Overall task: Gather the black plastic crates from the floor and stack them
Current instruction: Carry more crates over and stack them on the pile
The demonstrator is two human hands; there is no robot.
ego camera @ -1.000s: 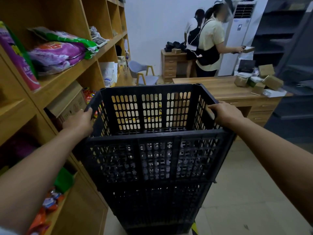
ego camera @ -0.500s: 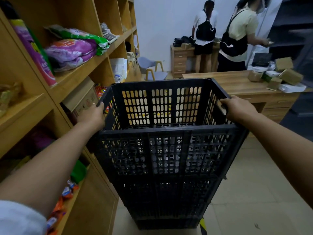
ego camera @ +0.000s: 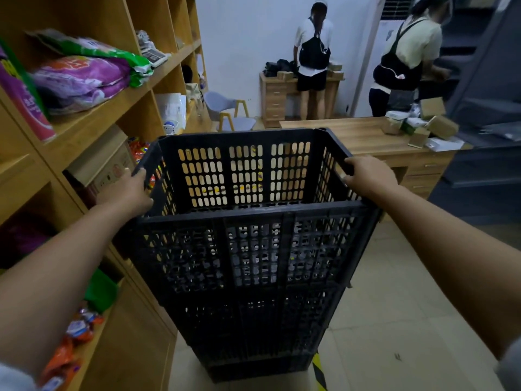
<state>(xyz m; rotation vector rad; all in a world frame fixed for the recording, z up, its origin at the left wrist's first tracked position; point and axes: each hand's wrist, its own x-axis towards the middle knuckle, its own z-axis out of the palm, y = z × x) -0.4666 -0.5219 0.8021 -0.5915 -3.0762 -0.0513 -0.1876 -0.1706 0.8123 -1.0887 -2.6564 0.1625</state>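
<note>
A tall stack of black plastic crates (ego camera: 253, 277) with slotted walls stands on the tiled floor right in front of me. The top crate (ego camera: 248, 215) is empty and sits level on the ones below. My left hand (ego camera: 127, 193) grips the top crate's left rim. My right hand (ego camera: 369, 176) grips its right rim near the far corner. Both arms reach forward around the stack. The bottom of the stack rests by a yellow-and-black floor tape (ego camera: 320, 371).
A wooden shelf unit (ego camera: 93, 128) with bags and snack packets runs close along the left. A wooden desk (ego camera: 363, 136) with small cardboard boxes stands behind the stack on the right. Two people stand at the back, by a small drawer unit (ego camera: 275, 100). A grey chair (ego camera: 228, 111) is there too.
Both hands kept their grip on the top crate's rim. The stack has shifted slightly forward and right in view, away from the shelf, as my head moved.
</note>
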